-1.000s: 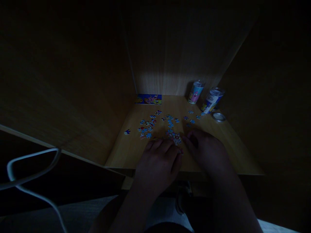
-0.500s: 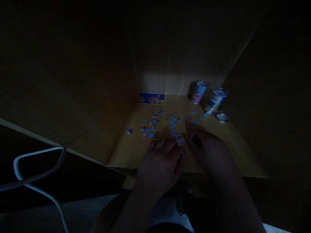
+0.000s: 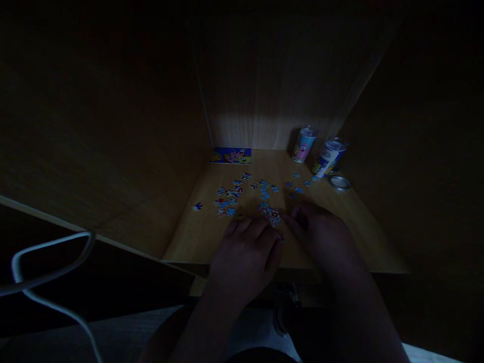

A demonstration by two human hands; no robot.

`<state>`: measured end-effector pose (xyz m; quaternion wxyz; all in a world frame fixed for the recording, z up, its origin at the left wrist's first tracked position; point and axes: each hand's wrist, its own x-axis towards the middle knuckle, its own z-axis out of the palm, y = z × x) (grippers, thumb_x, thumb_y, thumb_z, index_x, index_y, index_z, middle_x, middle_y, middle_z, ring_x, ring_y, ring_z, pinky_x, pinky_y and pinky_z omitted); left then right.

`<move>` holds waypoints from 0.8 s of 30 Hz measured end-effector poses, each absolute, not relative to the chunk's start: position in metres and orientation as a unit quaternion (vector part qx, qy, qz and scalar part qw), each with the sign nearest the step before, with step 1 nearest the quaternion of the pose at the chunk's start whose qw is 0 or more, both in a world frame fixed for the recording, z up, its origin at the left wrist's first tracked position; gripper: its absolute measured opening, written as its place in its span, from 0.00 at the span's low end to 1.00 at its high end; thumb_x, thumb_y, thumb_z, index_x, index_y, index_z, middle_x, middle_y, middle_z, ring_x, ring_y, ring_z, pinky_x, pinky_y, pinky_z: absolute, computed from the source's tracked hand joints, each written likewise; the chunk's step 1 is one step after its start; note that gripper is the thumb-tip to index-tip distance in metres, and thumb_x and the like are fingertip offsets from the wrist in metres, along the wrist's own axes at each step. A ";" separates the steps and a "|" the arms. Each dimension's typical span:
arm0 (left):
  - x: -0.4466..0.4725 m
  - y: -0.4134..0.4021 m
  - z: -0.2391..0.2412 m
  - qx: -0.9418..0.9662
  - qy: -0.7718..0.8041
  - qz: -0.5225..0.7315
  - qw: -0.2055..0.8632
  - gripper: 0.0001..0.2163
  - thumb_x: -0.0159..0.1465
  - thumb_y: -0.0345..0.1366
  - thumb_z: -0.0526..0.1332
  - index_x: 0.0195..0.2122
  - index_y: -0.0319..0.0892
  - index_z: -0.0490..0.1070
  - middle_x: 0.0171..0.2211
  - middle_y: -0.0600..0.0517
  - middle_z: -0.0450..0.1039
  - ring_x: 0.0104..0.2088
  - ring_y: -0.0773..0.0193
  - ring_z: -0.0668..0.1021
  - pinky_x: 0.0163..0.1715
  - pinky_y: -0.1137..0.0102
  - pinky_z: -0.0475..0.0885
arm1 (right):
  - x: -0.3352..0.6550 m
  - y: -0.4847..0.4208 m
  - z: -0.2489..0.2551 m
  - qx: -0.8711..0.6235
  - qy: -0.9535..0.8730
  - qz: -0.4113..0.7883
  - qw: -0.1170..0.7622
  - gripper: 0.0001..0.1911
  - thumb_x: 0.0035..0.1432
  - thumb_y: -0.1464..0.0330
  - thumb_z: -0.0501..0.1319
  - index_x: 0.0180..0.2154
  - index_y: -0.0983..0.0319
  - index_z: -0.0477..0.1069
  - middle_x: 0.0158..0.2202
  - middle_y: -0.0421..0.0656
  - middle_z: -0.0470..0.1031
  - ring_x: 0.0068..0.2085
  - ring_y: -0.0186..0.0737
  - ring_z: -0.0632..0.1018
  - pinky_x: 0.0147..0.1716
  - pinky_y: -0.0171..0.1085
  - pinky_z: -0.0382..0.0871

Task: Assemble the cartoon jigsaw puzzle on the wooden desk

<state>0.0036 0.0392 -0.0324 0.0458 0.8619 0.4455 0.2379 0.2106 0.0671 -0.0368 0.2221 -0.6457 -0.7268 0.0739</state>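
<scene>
The scene is very dark. My left hand point(image 3: 245, 252) lies palm down on the wooden desk point(image 3: 204, 237), fingers stretched toward a small joined cluster of puzzle pieces point(image 3: 270, 214). My right hand point(image 3: 321, 234) rests beside it, fingers curled with the tips at the right edge of that cluster. Whether either hand pinches a piece is lost in the dark. Several loose puzzle pieces point(image 3: 230, 194) are scattered just beyond both hands.
A colourful picture card point(image 3: 231, 155) lies at the back of the desk. Two cartoon-printed tubes point(image 3: 303, 144) point(image 3: 328, 156) stand at the back right, with a round lid point(image 3: 339, 182) beside them. Wooden panels wall the desk in. A white cable point(image 3: 49, 272) loops at the left.
Both hands stay at the joined cluster with only slight finger shifts. The view swayed a little right, then back.
</scene>
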 end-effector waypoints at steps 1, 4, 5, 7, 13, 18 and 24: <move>0.004 0.039 -0.032 0.862 0.446 0.238 0.045 0.04 0.74 0.36 0.62 0.46 0.45 0.76 0.47 0.48 0.79 0.48 0.51 0.78 0.52 0.52 0.72 | 0.211 0.067 -0.038 -0.643 -0.728 0.073 0.226 0.16 0.70 0.53 0.60 0.35 0.57 0.73 0.30 0.42 0.79 0.30 0.42 0.79 0.30 0.39 0.60; 0.004 0.039 -0.033 0.862 0.446 0.237 0.047 0.04 0.74 0.35 0.62 0.46 0.44 0.76 0.47 0.49 0.79 0.48 0.51 0.78 0.52 0.52 0.72 | 0.213 0.068 -0.040 -0.637 -0.731 0.072 0.233 0.17 0.70 0.53 0.61 0.34 0.57 0.73 0.30 0.43 0.80 0.30 0.42 0.79 0.30 0.39 0.60; 0.004 0.039 -0.033 0.862 0.445 0.236 0.048 0.05 0.74 0.36 0.61 0.46 0.44 0.76 0.47 0.49 0.79 0.48 0.51 0.78 0.52 0.52 0.72 | 0.213 0.068 -0.041 -0.636 -0.732 0.073 0.233 0.17 0.70 0.53 0.61 0.34 0.57 0.73 0.30 0.43 0.79 0.30 0.42 0.78 0.30 0.39 0.60; 0.004 0.039 -0.034 0.863 0.443 0.237 0.047 0.05 0.75 0.36 0.61 0.46 0.44 0.76 0.47 0.49 0.79 0.49 0.51 0.77 0.52 0.51 0.72 | 0.214 0.069 -0.042 -0.634 -0.734 0.074 0.232 0.17 0.70 0.53 0.61 0.33 0.57 0.72 0.30 0.43 0.79 0.31 0.42 0.79 0.31 0.39 0.61; 0.003 0.039 -0.034 0.864 0.443 0.233 0.044 0.05 0.74 0.36 0.62 0.46 0.45 0.76 0.47 0.49 0.79 0.48 0.51 0.77 0.52 0.51 0.72 | 0.215 0.069 -0.040 -0.622 -0.731 0.113 0.259 0.17 0.71 0.53 0.61 0.34 0.57 0.73 0.31 0.43 0.81 0.31 0.43 0.79 0.32 0.39 0.63; 0.004 0.039 -0.033 0.861 0.443 0.245 0.043 0.05 0.74 0.35 0.61 0.46 0.45 0.76 0.47 0.49 0.79 0.48 0.52 0.78 0.52 0.51 0.72 | 0.219 0.068 -0.037 -0.618 -0.680 0.197 0.343 0.12 0.67 0.57 0.66 0.36 0.58 0.76 0.34 0.42 0.83 0.33 0.42 0.82 0.35 0.38 0.69; 0.004 0.039 -0.033 0.860 0.446 0.244 0.047 0.05 0.75 0.36 0.61 0.46 0.45 0.76 0.48 0.49 0.79 0.49 0.51 0.78 0.53 0.50 0.72 | 0.223 0.068 -0.037 -0.594 -0.647 0.293 0.379 0.09 0.67 0.59 0.65 0.40 0.57 0.79 0.39 0.42 0.85 0.38 0.42 0.83 0.41 0.38 0.73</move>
